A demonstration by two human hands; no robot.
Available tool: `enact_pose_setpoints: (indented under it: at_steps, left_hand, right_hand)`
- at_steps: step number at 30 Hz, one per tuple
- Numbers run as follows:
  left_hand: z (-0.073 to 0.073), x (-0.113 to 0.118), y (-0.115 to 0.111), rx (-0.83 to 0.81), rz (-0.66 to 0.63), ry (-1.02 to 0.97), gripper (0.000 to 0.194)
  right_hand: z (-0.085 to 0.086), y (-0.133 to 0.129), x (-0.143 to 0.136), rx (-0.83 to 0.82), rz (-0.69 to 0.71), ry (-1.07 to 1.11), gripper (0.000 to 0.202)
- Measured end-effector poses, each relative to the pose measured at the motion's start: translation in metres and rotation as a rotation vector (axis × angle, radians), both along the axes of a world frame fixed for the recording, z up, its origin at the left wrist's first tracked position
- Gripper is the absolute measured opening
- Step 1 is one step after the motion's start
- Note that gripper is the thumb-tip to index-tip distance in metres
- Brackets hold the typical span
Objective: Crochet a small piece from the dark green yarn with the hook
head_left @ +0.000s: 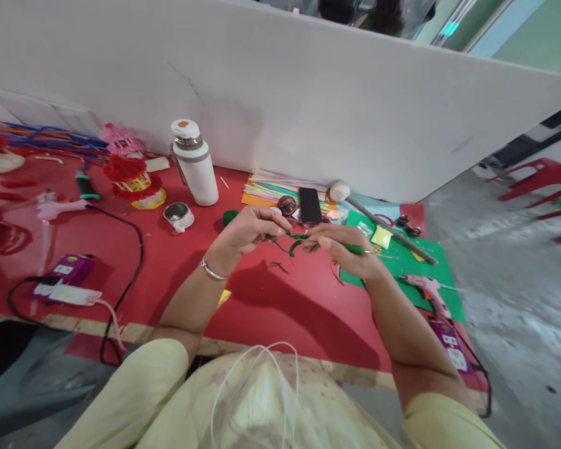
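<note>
Green yarn is at your fingertips, a short worked piece with a loose strand, held up above the middle of the red tabletop. Your left hand is narrowed to a pinch on it, thumb against fingers. Your right hand is closed around a green-handled tool, whose butt end points back to your wrist; its tip is too small to make out.

Nearest your body, a purple power strip lies at the right table edge, and a purple extension block sits well to your left with a white plug-in adapter just beside it. Beyond the right-hand strip, a pink glue gun lies on a green sheet. A few dark snippets lie below your hands.

Farther on, a white-handled metal cup stands left of a green yarn ball, which your left hand partly hides. Past your fingers are a multicoloured yarn ball and a black phone, with a long-handled mallet slanting to their right. A white thermos stands upright near the white partition, right of a red paper-like ornament. On the floor beyond, at far right, are red plastic chairs.
</note>
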State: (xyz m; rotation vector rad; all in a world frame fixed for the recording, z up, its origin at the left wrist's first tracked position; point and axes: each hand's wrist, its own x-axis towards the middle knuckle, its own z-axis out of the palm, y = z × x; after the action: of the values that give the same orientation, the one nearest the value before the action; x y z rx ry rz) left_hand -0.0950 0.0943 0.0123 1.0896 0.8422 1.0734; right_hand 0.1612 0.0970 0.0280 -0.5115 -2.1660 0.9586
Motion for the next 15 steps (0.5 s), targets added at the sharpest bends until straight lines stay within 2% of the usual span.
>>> enact_pose_setpoints:
  at_steps: [2, 4, 6, 8, 11, 15]
  left_hand:
    - [-0.002, 0.003, -0.001, 0.003, 0.009, -0.041, 0.011]
    - [-0.004, 0.008, -0.001, -0.033, 0.013, -0.091, 0.012]
    - [-0.006, 0.014, 0.0, -0.073, 0.017, -0.15, 0.014]
    - [-0.008, 0.018, 0.0, -0.084, 0.039, -0.191, 0.015]
    - [-0.01, 0.02, 0.001, -0.026, 0.106, -0.179, 0.016]
    - [-0.013, 0.017, 0.0, 0.187, 0.244, -0.018, 0.01]
  right_hand:
    - [-0.018, -0.002, -0.011, -0.267, 0.003, 0.169, 0.034]
    - [-0.039, -0.005, -0.028, -0.436, -0.071, 0.312, 0.041]
    - [-0.057, -0.007, -0.046, -0.509, -0.191, 0.445, 0.049]
    - [-0.068, -0.01, -0.061, -0.527, -0.304, 0.544, 0.052]
    - [-0.069, -0.012, -0.073, -0.542, -0.436, 0.643, 0.052]
    - [-0.057, -0.016, -0.072, -0.577, -0.481, 0.669, 0.051]
